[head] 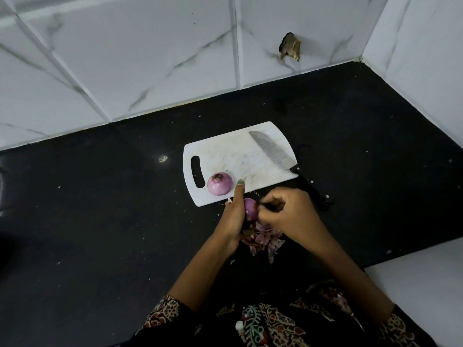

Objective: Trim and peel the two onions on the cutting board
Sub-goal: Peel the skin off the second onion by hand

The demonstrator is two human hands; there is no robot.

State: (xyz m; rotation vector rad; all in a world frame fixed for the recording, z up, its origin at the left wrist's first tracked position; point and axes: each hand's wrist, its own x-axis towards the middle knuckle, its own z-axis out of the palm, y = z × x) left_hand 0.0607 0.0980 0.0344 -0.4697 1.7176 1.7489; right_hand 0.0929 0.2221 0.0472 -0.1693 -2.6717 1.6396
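The left hand (234, 216) grasped one onion (251, 209) just off the cutting board (240, 156) while the right hand (285, 211) pinched its skin; a slick onion could slip onto the table (100, 209), beside the peeled one (220, 183).

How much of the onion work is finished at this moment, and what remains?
Done, it seems: the pale purple peeled onion rests on the white plastic cutting board. In hand: the left hand holds the second purple onion while the right hand pulls at its skin; purple skin scraps lie below. Left: finishing it. The steel knife lies unused.
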